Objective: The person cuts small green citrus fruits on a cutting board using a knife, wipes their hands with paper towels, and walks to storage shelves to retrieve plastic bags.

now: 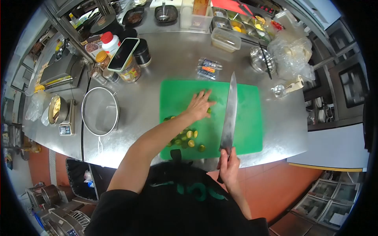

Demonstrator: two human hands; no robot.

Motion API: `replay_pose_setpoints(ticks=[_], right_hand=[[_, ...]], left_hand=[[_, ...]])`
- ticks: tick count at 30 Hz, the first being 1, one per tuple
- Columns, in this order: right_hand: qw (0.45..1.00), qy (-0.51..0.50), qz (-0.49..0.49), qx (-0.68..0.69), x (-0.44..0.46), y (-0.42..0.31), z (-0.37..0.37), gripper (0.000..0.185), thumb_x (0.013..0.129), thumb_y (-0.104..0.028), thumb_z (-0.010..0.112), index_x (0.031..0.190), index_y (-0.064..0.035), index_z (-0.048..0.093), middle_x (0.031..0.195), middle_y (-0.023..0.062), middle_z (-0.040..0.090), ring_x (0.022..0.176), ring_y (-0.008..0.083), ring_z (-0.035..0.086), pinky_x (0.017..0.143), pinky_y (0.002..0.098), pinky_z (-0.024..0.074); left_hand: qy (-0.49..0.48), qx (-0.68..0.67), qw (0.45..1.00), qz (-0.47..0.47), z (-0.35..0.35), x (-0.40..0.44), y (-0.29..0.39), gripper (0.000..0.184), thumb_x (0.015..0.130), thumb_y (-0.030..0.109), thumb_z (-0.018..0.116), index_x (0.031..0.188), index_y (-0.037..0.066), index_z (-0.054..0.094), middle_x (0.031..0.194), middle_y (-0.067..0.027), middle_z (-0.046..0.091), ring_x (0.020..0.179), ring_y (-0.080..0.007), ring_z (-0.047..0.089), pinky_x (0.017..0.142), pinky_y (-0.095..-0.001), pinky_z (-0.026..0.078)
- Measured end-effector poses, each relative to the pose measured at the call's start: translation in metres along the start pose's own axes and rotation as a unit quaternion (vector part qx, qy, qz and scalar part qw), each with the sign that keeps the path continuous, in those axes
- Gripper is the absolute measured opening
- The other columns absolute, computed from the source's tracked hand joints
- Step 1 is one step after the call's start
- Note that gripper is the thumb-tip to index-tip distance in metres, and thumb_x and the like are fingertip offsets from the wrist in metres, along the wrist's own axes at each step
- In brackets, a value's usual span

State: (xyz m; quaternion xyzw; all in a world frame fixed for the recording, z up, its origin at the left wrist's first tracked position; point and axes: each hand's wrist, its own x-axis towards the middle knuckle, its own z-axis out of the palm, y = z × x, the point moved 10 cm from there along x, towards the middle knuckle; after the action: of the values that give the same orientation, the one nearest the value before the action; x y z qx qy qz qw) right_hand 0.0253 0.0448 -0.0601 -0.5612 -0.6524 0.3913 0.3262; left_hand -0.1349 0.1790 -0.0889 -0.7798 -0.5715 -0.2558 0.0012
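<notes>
A green cutting board [248, 118] lies on the steel counter in front of me. My right hand [229, 167] is wrapped round the handle of a large chef's knife [229, 114], whose long blade points away from me over the board. On the board's upper middle, my left hand [199, 106] reaches out with its fingers apart. A small green citrus fruit [209, 111] shows beside that hand, partly hidden by it. Under and beside my left forearm lie several small green citrus fruits, some cut, with yellowish cut faces [190, 134] showing.
Left of the board are a mesh strainer [100, 111], a phone [124, 54] leaning on jars, and a scale [66, 129] bearing a metal bowl [58, 110]. Beyond the board lie a packet [209, 69] and a plastic container [225, 40]. A steel bowl [262, 59] with chopsticks stands at right.
</notes>
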Motion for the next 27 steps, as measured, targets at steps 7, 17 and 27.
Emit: replay_pose_setpoints(ticks=[7,17,27], right_hand=[[0.999,-0.021,0.032,-0.002,-0.006,0.018,0.015,0.014,0.089,-0.01,0.051,0.092,0.0028,0.046,0.053,0.0164,0.051,0.043,0.0289,0.052,0.042,0.0354,0.0389],[0.911,-0.349,-0.165,-0.146,-0.025,-0.009,0.167,0.018,0.086,-0.018,0.047,0.095,-0.0025,0.043,0.067,0.0245,0.056,0.064,0.0432,0.056,0.058,0.0515,0.0442],[0.926,-0.278,-0.147,-0.21,-0.019,0.011,0.166,0.025,0.086,-0.017,0.053,0.097,0.0029,0.043,0.06,0.0237,0.056,0.058,0.0427,0.056,0.054,0.0521,0.044]], left_hand=[[-0.042,-0.171,0.976,-0.13,0.023,-0.04,-0.039,0.031,0.066,0.016,0.074,0.096,0.01,0.065,0.1,-0.0078,0.056,0.098,-0.0246,0.05,0.081,-0.0361,0.046],[0.092,-0.721,0.378,-0.573,-0.071,-0.294,-0.108,0.038,0.086,0.045,0.055,0.096,0.009,0.055,0.069,0.0,0.049,0.059,-0.0098,0.046,0.048,-0.0206,0.032],[0.024,-0.65,0.49,-0.581,-0.036,-0.28,-0.056,0.026,0.089,0.024,0.055,0.11,0.008,0.053,0.077,-0.0051,0.054,0.052,-0.0115,0.05,0.04,-0.0218,0.032]])
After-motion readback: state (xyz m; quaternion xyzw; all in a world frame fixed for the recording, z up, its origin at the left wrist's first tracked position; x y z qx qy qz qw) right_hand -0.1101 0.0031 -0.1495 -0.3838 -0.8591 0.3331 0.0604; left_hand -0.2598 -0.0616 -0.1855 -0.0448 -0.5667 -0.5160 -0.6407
